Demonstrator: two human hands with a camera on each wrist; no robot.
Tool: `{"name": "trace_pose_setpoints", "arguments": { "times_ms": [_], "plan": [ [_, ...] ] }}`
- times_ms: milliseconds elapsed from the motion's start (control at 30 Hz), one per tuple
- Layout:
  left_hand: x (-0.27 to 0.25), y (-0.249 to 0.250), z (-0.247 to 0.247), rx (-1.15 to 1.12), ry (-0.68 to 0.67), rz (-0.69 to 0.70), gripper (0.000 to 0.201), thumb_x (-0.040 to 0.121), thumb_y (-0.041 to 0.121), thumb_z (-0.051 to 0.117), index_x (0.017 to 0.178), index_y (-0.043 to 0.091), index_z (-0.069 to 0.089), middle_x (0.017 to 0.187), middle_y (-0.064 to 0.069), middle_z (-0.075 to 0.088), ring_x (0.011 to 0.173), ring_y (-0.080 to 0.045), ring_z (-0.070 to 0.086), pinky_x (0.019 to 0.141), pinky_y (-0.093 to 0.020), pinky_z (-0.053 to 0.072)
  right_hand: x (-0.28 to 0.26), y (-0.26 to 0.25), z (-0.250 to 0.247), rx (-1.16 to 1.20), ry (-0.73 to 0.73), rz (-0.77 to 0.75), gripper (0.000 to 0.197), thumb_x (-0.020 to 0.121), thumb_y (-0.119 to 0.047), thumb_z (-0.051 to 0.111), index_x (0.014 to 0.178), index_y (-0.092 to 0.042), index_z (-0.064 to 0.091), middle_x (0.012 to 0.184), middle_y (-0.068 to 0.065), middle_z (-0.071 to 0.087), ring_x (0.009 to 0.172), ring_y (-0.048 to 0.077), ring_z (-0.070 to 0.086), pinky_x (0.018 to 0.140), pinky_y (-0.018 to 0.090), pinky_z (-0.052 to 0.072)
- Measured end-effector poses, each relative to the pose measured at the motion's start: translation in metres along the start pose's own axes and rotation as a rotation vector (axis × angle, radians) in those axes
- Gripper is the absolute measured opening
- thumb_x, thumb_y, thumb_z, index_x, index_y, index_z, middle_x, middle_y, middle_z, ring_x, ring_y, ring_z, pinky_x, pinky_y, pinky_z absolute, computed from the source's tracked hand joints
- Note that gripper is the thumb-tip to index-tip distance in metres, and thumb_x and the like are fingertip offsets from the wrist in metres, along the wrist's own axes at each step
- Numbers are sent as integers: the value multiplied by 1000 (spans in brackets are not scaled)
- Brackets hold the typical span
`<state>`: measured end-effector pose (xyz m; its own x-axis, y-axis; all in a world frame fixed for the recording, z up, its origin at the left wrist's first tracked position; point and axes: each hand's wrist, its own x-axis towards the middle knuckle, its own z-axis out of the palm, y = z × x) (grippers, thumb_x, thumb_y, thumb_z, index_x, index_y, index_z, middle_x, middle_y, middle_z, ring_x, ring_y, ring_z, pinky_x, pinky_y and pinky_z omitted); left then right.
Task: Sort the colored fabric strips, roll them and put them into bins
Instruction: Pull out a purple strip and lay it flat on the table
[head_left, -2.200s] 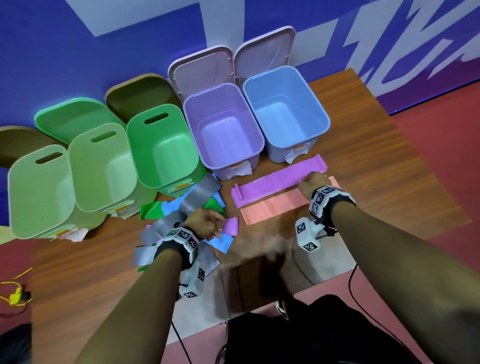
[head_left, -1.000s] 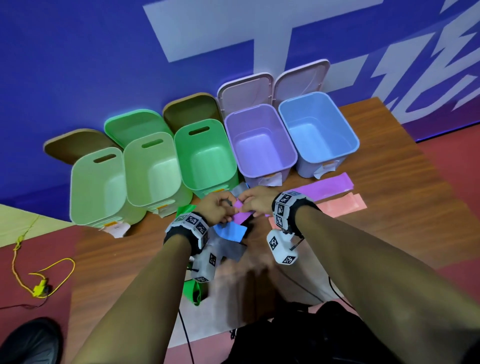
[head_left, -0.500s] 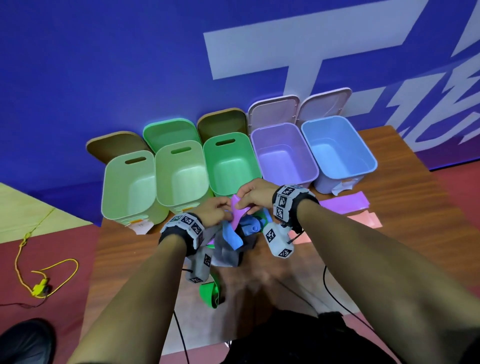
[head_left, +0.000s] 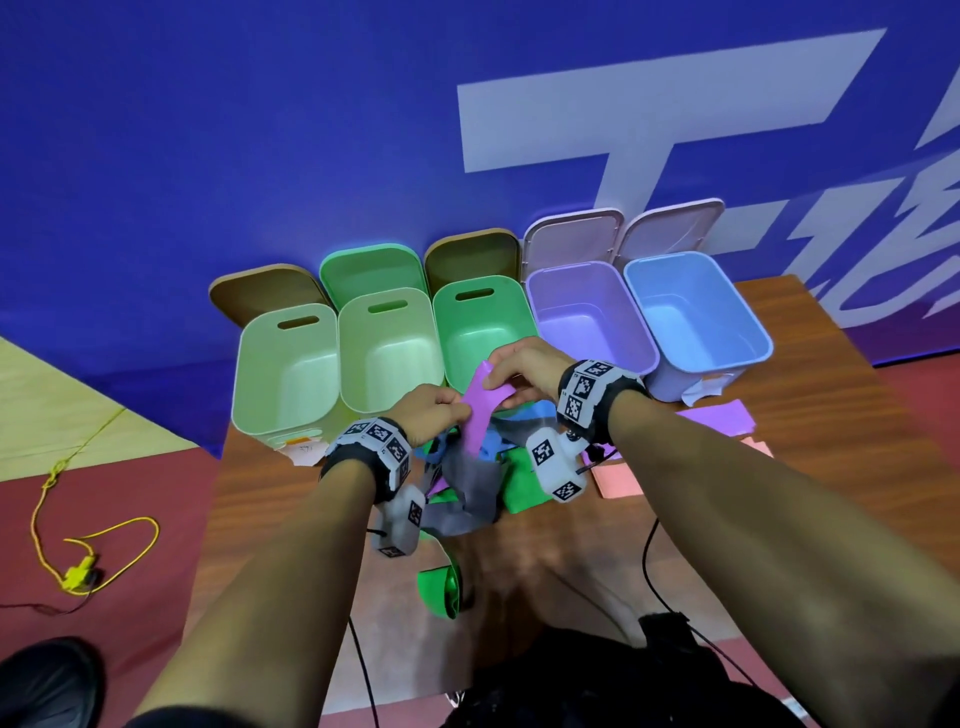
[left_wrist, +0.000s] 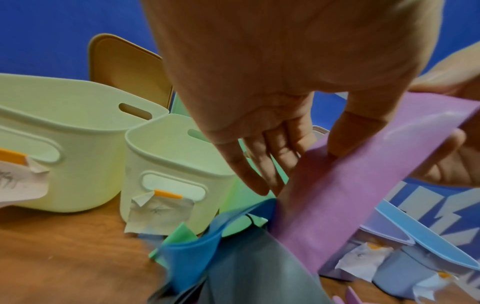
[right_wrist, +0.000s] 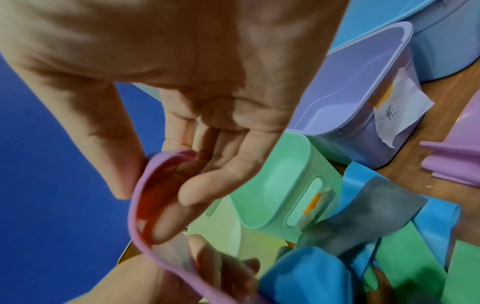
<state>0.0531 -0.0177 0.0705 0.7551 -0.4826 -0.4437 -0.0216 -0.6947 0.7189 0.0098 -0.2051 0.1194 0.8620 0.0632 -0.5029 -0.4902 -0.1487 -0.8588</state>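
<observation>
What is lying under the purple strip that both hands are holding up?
Under the purple strip, held by the left hand and right hand, lies a tangled pile: grey strip, blue strip, green strip. The table beneath the pile is covered.

Both hands (head_left: 467, 395) grip one strip (head_left: 480, 410); bins (head_left: 587, 312) stand behind the grip, the strip pile (head_left: 472, 478) lies below it.

Purple strip lifted above the pile, five open bins behind

A purple fabric strip (head_left: 477, 415) is hanging raised, its top end curling over, above a tangle of grey (head_left: 467, 480), blue (head_left: 493, 448) and green strips (head_left: 519, 480); purple (head_left: 719, 420) and pink strips (head_left: 621, 480) are lying flat before the lilac bin (head_left: 589, 318) and blue bin (head_left: 696, 312), beside three green bins (head_left: 387, 345).
</observation>
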Motion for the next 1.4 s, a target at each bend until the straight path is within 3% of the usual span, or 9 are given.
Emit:
{"name": "trace_pose_setpoints", "arguments": {
  "times_ms": [400, 533, 633, 700, 867, 967, 1067, 1167, 1400],
  "plan": [
    [-5, -1, -5, -127, -68, 14, 26, 93, 16, 58, 68, 18, 66, 65, 4, 60, 65, -12, 53, 69, -25, 43, -8, -11, -1, 68, 32, -20, 19, 79, 1, 67, 70, -15, 64, 69, 6, 65, 65, 20, 65, 56, 23, 53],
    [-9, -3, -1, 47, -142, 17, 12, 73, 19, 59, 80, 20, 67, 65, 9, 56, 67, -14, 48, 63, -23, 38, -10, -16, 6, 95, -10, -19, 20, 80, 4, 65, 71, -14, 62, 68, 5, 61, 60, 17, 63, 51, 20, 52],
    [-8, -9, 4, 177, -159, 37, 13, 82, 5, 65, 94, 5, 66, 73, 4, 58, 70, -14, 50, 61, -13, 36, -11, -25, 9, 175, 9, -47, 22, 80, 6, 63, 72, -13, 59, 63, 4, 57, 54, 16, 60, 46, 20, 49],
    [-5, -15, 7, 148, -198, 36, 12, 83, -3, 62, 93, 4, 65, 80, 0, 61, 77, -18, 51, 74, -21, 40, -13, -32, 7, 228, 24, -80, 23, 83, 7, 60, 71, -12, 58, 56, 2, 58, 47, 15, 60, 43, 18, 48],
    [-4, -15, 5, 166, -171, 31, 51, 66, 37, 70, 114, 21, 72, 109, -2, 73, 101, -22, 64, 97, -33, 47, -17, -44, -2, 284, 63, -141, 18, 85, 5, 58, 76, -10, 61, 58, 6, 62, 50, 19, 65, 45, 17, 48],
    [0, -14, 5, 148, -158, 1, 42, 60, 34, 63, 99, 22, 72, 90, -5, 72, 83, -24, 61, 83, -35, 47, -15, -41, -8, 317, 127, -150, 15, 87, 4, 57, 83, -10, 60, 60, 8, 64, 50, 20, 67, 49, 18, 51],
    [-4, -8, 4, 151, -141, -25, 12, 71, 25, 65, 72, 20, 54, 60, 3, 47, 59, -17, 42, 64, -30, 33, -15, -32, -16, 337, 193, -153, 12, 90, 2, 59, 88, -9, 61, 65, 8, 67, 52, 19, 68, 53, 18, 53],
    [4, -14, 7, 201, -106, -13, 26, 89, 11, 59, 70, 19, 43, 62, 3, 41, 56, -13, 38, 54, -28, 29, -16, -19, -30, 360, 297, -150, 14, 90, 1, 63, 88, -11, 57, 71, 9, 68, 53, 17, 69, 51, 18, 52],
    [23, -6, 19, 172, -132, -37, 6, 86, 27, 59, 88, 22, 56, 76, -7, 65, 66, -22, 56, 63, -31, 46, -22, 16, -61, 365, 510, -123, 15, 92, -4, 65, 87, -16, 57, 66, 8, 63, 45, 13, 60, 44, 18, 46]
  ]
}}
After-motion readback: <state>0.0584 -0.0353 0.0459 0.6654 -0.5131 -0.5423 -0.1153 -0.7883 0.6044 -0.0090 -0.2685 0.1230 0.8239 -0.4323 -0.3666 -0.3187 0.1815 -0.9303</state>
